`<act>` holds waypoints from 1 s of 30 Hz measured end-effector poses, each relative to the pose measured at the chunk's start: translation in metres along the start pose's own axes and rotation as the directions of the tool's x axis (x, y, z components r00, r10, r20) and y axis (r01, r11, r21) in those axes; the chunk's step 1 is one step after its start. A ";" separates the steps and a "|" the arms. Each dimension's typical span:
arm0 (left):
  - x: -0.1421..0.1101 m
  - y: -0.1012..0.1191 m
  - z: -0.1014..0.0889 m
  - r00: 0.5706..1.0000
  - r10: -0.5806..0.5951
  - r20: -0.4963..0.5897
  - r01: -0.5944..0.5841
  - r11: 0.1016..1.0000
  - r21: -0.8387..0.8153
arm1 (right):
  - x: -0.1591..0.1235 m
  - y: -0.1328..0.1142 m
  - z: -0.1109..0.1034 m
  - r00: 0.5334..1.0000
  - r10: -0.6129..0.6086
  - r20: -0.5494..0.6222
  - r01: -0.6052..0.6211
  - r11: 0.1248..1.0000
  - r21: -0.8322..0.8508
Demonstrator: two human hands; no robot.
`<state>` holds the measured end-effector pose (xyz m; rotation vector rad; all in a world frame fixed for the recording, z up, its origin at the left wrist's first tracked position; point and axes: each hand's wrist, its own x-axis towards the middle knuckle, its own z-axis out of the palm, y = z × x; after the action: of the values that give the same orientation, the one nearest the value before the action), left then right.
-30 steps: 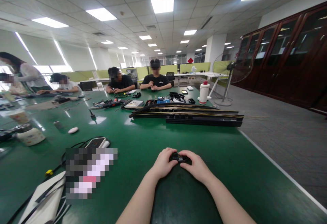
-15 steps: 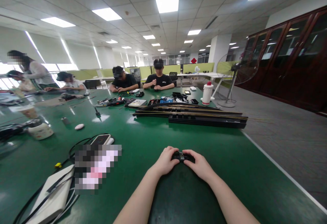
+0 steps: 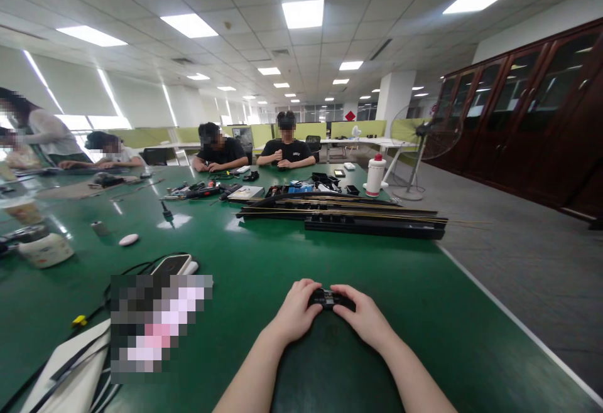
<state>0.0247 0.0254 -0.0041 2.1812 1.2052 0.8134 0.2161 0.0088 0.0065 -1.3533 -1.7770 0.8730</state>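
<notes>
Between my two hands, close over the green table (image 3: 245, 350), is a small black part (image 3: 326, 298) with a shiny metallic or clear middle; its exact kind is too small to make out. My left hand (image 3: 298, 309) closes on its left end, thumb in front and fingers behind. On the right end, my right hand (image 3: 362, 314) grips it the same way. Fingers and thumbs cover both ends, so only the middle section shows.
Long black rails (image 3: 377, 226) with thin brass-coloured rods lie ahead. Behind them are tools and a white bottle with a red cap (image 3: 375, 176). At left lie a phone (image 3: 172, 267), cables and a white box (image 3: 70, 369). Several people sit or stand around the table.
The whole view has shifted, so table items appear further left. Both hands keep their hold on the black part, which has hardly moved between them.
</notes>
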 end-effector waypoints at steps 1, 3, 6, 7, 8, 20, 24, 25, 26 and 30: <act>0.000 0.000 -0.001 1.000 0.005 -0.003 -0.005 1.000 -0.001 | 0.000 0.000 0.000 1.000 -0.005 0.006 0.005 1.000 -0.007; 0.000 0.000 -0.001 1.000 -0.001 -0.001 0.001 1.000 0.001 | 0.000 0.000 0.000 1.000 -0.010 -0.003 0.010 1.000 -0.027; 0.000 0.001 0.000 1.000 -0.012 0.007 0.012 1.000 0.007 | -0.001 0.001 0.001 1.000 -0.013 -0.005 0.013 0.999 -0.037; 0.000 0.002 0.000 1.000 -0.008 0.001 0.008 1.000 0.011 | -0.001 0.001 0.001 1.000 -0.015 -0.010 0.015 0.999 -0.035; 0.000 0.002 0.001 1.000 -0.004 -0.004 0.004 1.000 0.014 | -0.001 0.002 0.002 1.000 -0.020 -0.018 0.019 0.999 -0.033; 0.001 -0.002 0.001 1.000 -0.012 -0.009 0.012 1.000 -0.015 | -0.001 -0.003 0.008 0.994 -0.095 -0.048 0.086 0.984 -0.157; 0.001 0.000 0.001 1.000 -0.003 -0.012 0.003 1.000 -0.007 | -0.001 -0.003 0.007 0.994 -0.102 -0.042 0.094 0.981 -0.169; 0.000 0.001 0.000 1.000 -0.001 -0.012 0.001 1.000 -0.005 | -0.001 -0.003 0.007 0.994 -0.104 -0.042 0.096 0.980 -0.172; 0.000 0.001 0.000 1.000 0.000 -0.011 0.000 1.000 -0.003 | -0.001 -0.004 0.007 0.994 -0.106 -0.041 0.097 0.980 -0.174; 0.000 0.002 0.000 1.000 0.005 -0.015 -0.005 1.000 -0.007 | -0.001 -0.005 0.008 0.993 -0.108 -0.043 0.099 0.980 -0.171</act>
<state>0.0253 0.0245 -0.0026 2.1770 1.2035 0.8356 0.2073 0.0061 0.0069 -1.3622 -1.8972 0.6381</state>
